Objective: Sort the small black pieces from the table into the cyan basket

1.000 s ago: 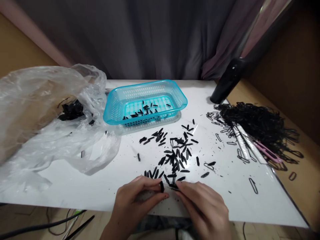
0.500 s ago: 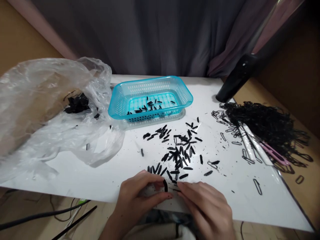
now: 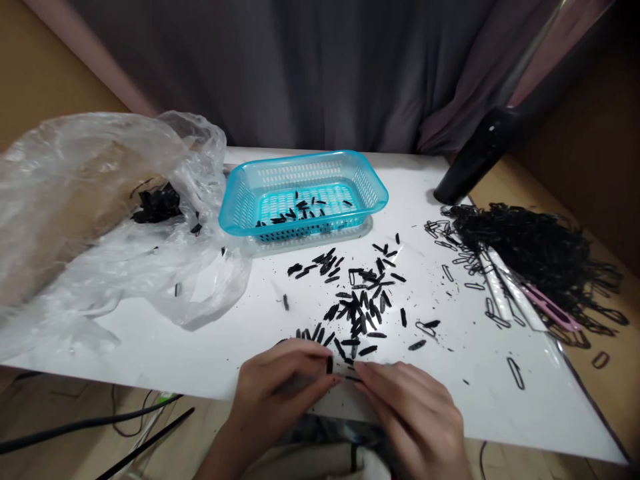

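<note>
At the table's near edge, my left hand [image 3: 275, 390] pinches a small black rubbery strip [image 3: 329, 364] upright between thumb and fingertips. Just to its right, my right hand [image 3: 417, 410] is closed around a thin dark pointed piece [image 3: 352, 379], whose tip sticks out toward the left fingers. Most of that piece is hidden by the fingers, so its kind does not show. Beyond both hands lies a loose scatter of short black strips [image 3: 359, 313]. More black strips lie inside a turquoise plastic basket [image 3: 235, 207] behind the scatter.
On the left, a crumpled clear plastic bag [image 3: 200, 280] holds some black material [image 3: 157, 203]. To the right sits a heap of black loops [image 3: 525, 240], with a pink-handled tool [image 3: 550, 307] beside it. A black cylinder [image 3: 465, 167] leans behind. Cables [image 3: 95, 423] hang below the left edge.
My left thumb and fingertips have drawn closer together, and the black strip between them shows shorter and straighter. My right hand has hardly moved. The view has shifted slightly.
</note>
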Tool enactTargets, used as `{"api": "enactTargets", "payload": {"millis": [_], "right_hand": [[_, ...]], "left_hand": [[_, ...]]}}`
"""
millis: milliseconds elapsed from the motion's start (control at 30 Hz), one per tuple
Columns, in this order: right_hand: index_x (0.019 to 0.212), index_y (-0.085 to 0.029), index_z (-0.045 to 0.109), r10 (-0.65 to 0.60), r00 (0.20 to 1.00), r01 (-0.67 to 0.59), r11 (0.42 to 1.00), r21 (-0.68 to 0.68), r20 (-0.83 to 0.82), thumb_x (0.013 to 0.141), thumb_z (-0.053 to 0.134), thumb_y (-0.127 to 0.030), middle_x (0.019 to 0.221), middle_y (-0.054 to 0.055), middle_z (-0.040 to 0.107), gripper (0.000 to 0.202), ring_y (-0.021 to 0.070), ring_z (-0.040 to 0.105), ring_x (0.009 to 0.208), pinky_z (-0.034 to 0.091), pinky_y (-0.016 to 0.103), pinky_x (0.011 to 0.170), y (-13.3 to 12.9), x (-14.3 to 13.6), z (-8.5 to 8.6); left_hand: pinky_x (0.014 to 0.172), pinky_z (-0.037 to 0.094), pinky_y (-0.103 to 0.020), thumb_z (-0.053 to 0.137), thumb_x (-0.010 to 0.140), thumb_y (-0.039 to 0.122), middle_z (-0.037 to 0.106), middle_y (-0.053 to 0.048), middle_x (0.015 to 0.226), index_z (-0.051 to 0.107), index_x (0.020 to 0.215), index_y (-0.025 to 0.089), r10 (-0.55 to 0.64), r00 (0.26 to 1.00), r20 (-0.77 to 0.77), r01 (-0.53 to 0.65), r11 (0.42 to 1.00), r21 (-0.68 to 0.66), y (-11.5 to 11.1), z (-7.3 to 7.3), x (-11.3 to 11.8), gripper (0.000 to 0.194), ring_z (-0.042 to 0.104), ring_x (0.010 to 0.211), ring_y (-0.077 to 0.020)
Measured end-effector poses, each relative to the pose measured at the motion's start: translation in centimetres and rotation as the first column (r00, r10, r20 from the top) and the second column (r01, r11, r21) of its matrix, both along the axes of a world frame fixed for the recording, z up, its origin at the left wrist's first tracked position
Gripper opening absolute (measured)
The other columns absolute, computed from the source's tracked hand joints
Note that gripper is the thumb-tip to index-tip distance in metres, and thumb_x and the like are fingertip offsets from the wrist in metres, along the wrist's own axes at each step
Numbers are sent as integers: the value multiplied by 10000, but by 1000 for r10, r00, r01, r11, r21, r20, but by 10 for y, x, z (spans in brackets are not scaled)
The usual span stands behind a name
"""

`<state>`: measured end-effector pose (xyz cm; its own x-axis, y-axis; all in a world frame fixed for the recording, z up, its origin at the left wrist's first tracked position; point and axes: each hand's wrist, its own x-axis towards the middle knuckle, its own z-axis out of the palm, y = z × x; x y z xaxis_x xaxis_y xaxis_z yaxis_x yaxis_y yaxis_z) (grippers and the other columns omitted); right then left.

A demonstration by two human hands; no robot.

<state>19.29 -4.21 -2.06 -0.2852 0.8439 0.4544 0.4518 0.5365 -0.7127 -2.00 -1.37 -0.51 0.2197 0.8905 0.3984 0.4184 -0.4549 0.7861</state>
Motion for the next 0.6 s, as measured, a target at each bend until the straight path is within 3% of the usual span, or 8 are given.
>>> {"api": "enactTargets", "payload": {"millis": [600], "right_hand": [[1125,-184,646,-101,995,101,995,-15,-19,906,615,-61,1011,27,740,253,141,677,825,537,280,750,2,-6,2]], "left_hand": [[639,534,-169,627,833,21,724,1,767,636,741,190,65,997,32,-64,998,-17,4,3,1,193,679,677,-107]]}}
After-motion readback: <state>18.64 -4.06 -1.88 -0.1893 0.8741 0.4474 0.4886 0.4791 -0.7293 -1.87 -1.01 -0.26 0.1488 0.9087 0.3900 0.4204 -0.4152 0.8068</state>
